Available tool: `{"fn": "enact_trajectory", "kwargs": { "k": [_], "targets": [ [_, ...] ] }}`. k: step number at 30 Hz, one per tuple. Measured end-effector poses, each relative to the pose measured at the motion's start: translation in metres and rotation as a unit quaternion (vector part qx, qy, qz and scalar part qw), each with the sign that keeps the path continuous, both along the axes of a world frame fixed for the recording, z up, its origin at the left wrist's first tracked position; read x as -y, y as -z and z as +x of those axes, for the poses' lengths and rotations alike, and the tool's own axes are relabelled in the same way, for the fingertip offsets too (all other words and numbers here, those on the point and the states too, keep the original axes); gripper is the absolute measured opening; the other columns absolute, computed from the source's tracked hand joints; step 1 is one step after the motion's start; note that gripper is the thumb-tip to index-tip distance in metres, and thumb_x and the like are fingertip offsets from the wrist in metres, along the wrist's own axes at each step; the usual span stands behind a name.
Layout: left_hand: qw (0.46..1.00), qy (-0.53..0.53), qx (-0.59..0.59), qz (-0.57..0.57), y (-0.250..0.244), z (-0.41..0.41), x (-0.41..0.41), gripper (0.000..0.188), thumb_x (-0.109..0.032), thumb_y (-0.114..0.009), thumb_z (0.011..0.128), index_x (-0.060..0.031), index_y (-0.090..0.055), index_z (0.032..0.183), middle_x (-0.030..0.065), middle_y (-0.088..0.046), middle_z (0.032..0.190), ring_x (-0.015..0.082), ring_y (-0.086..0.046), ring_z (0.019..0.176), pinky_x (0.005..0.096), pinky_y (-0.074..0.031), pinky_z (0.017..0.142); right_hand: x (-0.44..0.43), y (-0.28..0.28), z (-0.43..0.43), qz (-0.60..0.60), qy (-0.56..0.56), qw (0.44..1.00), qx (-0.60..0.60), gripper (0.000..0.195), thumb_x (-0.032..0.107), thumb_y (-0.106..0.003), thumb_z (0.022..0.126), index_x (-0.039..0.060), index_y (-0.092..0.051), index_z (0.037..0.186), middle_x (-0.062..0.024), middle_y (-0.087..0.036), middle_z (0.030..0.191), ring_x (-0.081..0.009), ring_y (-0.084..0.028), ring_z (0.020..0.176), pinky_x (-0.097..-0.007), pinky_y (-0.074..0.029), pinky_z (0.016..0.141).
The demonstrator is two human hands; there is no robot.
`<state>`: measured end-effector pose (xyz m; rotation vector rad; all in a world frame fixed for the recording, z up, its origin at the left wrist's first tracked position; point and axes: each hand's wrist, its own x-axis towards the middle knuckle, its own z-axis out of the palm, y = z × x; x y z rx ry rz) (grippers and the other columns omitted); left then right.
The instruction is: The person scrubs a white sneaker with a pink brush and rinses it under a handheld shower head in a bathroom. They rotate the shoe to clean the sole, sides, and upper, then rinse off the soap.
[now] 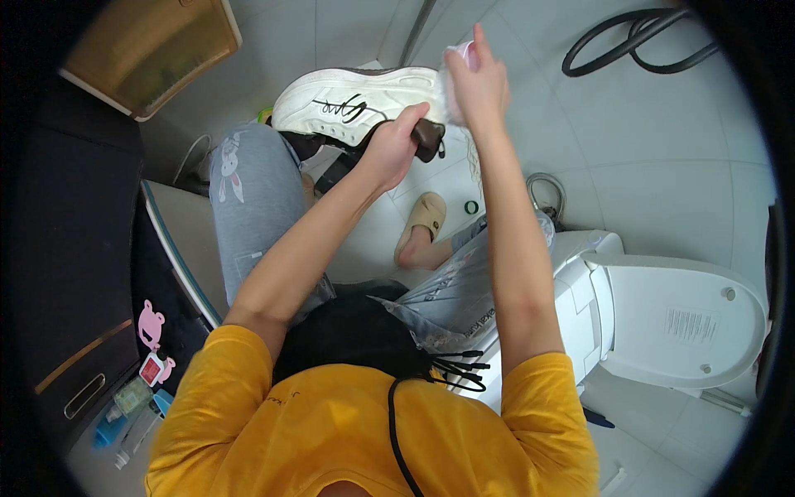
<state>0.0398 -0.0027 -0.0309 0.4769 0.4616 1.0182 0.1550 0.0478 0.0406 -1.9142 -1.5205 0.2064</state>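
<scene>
A white sneaker [348, 102] with dark script on its side and a dark lining is tipped on its side above my knee. My left hand [391, 146] grips it by the opening, thumb over the upper and next to the dark padded collar [428, 140]. At the sneaker's right end, my right hand [487, 87] holds a pink-and-white scrubber [458, 57] against the shoe, forefinger stretched out. My palm hides most of the scrubber, so its exact kind is unclear. Pale strands or drips [473, 158] hang below it.
A toilet [683, 310] with a raised lid is at my right. Black hose [596, 46] loops at upper right. A beige clog [428, 214] and a green ring [471, 207] are on the tiled floor. Several bottles [131, 397] are at lower left, below a brownish bin [155, 56].
</scene>
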Motion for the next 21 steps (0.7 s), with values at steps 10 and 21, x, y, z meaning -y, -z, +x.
{"fn": "enact_trajectory", "kwargs": {
  "k": [10, 21],
  "targets": [
    [1.000, -0.006, 0.009, 0.006, 0.002, -0.003, -0.001, 0.029, -0.025, -0.048, 0.087, 0.0020, -0.055, 0.095, 0.0063, -0.057, 0.092, 0.0136, -0.052, 0.087, 0.0276, -0.039, 0.076, -0.025, 0.012, 0.027, 0.083, -0.034, 0.996, 0.009, 0.063, 0.041, -0.057, 0.075, 0.0148, -0.042, 0.130, -0.0130, -0.058, 0.093, -0.0284, -0.058, 0.083, -0.0386, -0.045, 0.077],
    [0.997, 0.016, 0.057, 0.046, -0.050, -0.030, 0.014, 0.030, -0.022, -0.049, 0.087, 0.0008, -0.053, 0.105, 0.0056, -0.057, 0.101, 0.0149, -0.052, 0.095, 0.0304, -0.038, 0.088, 0.055, -0.003, 0.060, -0.002, -0.069, 0.617, -0.784, 0.032, 0.032, -0.049, 0.082, 0.0066, -0.054, 0.101, -0.0127, -0.058, 0.096, -0.0295, -0.057, 0.083, -0.0427, -0.048, 0.076]
  ]
}}
